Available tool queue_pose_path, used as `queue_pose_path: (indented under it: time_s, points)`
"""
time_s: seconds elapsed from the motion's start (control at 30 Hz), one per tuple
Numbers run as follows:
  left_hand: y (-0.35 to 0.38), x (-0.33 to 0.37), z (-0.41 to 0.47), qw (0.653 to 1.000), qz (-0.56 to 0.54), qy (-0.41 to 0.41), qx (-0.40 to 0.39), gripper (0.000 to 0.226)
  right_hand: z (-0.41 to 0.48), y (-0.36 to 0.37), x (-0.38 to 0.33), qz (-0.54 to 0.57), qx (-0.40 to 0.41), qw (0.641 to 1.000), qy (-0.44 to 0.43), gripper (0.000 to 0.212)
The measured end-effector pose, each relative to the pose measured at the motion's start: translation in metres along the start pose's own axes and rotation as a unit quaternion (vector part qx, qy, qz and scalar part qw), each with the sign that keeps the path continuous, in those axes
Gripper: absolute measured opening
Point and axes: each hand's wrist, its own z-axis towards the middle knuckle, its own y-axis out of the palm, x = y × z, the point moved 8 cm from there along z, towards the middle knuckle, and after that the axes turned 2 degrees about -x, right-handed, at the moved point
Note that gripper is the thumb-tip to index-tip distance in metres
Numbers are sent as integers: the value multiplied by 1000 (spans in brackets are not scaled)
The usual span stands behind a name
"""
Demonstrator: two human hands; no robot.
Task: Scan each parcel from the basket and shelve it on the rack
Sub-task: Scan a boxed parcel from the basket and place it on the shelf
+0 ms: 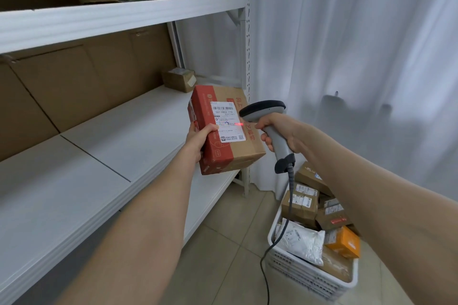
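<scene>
Parcel [230, 131]: red-and-brown carton, white label facing up, gripped at its near-left edge by left hand [198, 138], thumb on top. Right hand [280, 134] wraps fingers round grey scanner [269, 126]; red beam lies on label.

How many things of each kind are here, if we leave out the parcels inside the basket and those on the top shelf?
Parcels: 2 (red and brown box held by the left hand; small brown box on the middle shelf)
Scanners: 1 (scanner held by the right hand)
Baskets: 1 (basket on the floor)
Total: 4
</scene>
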Motion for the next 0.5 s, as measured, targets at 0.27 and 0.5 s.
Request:
queue_pose_path:
  time_s: [0.27,0.5]
  points:
    - [-16,20,9,1000,4,7,18,60,22,15,-19,-9,-15,1000,-8,6]
    - [-24,37,14,998,-7,-9,55,58,55,21,-37,18,-49,999,-4,9]
